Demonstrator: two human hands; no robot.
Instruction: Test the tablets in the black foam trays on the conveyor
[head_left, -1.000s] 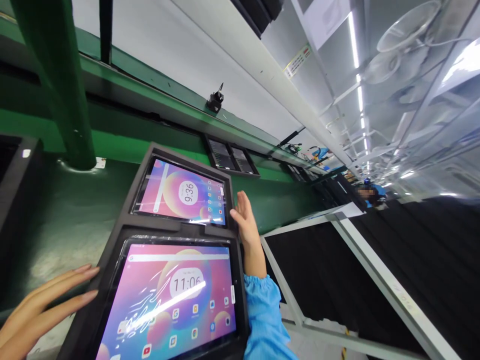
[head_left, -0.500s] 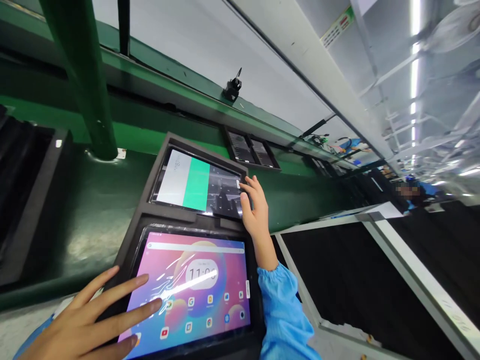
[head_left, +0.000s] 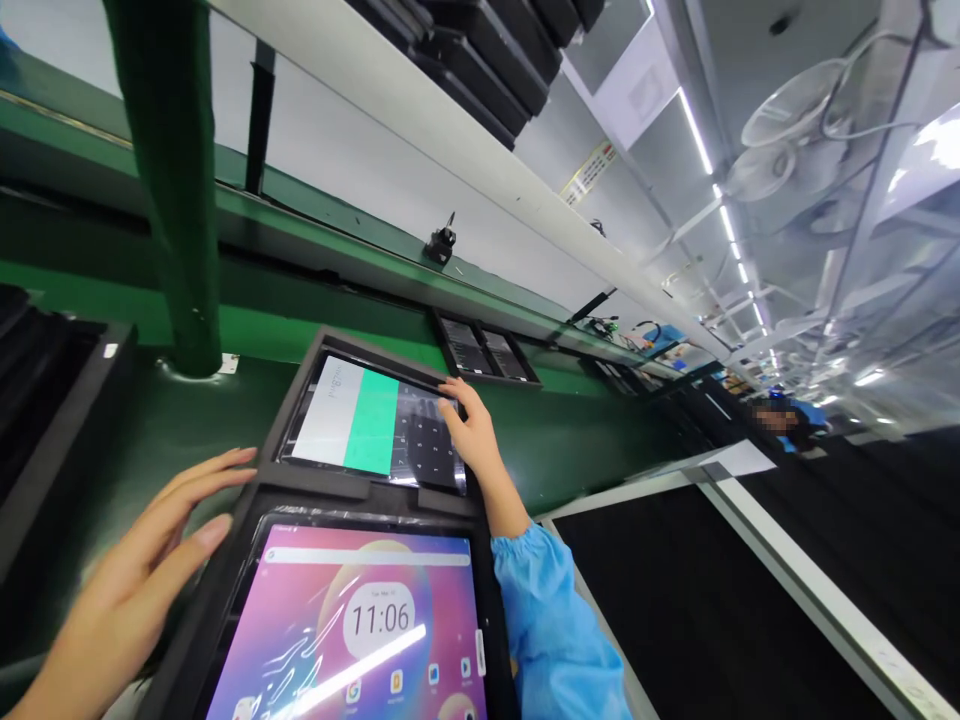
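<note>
A black foam tray (head_left: pixel 352 495) holds two tablets wrapped in clear film. The far tablet (head_left: pixel 360 425) shows a white and green screen with a dark keypad. My right hand (head_left: pixel 469 430), in a blue sleeve, reaches over its right end with fingers spread, fingertips touching its upper right edge. The near tablet (head_left: pixel 360 635) shows a pink home screen reading 11:06. My left hand (head_left: pixel 142 560) lies open with fingers stretched out, resting on the tray's left rim beside the near tablet. Neither hand holds anything.
The tray sits on a green conveyor belt (head_left: pixel 150 430) with a green post (head_left: pixel 169 190) behind it. Another black tray (head_left: pixel 45 400) lies at the left, and more trays with tablets (head_left: pixel 484 350) sit farther along. A black mat in a white frame (head_left: pixel 712 590) is at the right.
My left hand has left the near tablet's screen for the tray's left rim. My right hand shifted from the far tablet's right edge to its upper right corner. The view moved closer.
</note>
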